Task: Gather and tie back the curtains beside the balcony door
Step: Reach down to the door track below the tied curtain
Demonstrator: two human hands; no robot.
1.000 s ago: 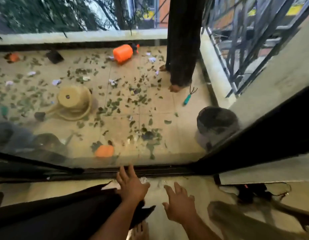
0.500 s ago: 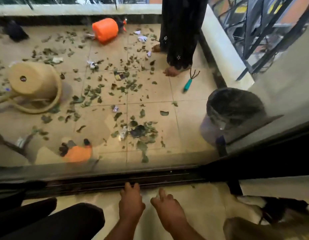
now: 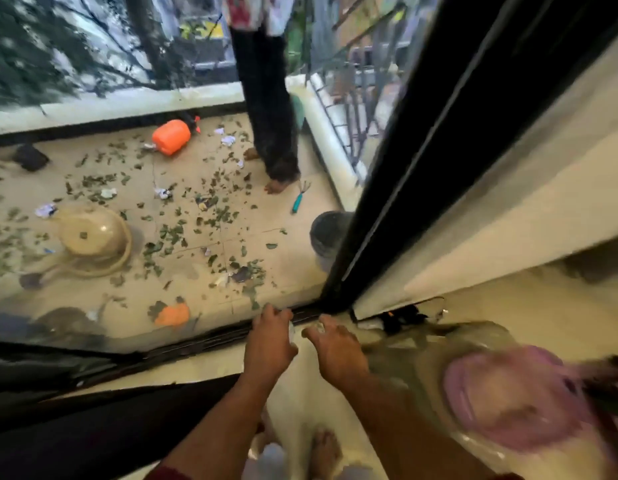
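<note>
My left hand (image 3: 270,341) and right hand (image 3: 337,348) each clench a grip on sheer curtain (image 3: 335,410) near the door track (image 3: 203,341).

We are seeing the pink shape (image 3: 512,400) smeared by blur, so we are not identifying it. The standing person (image 3: 266,98) is being cut off by the top edge. The grey pot (image 3: 326,233) is hiding partly behind the door frame (image 3: 422,168).
</note>
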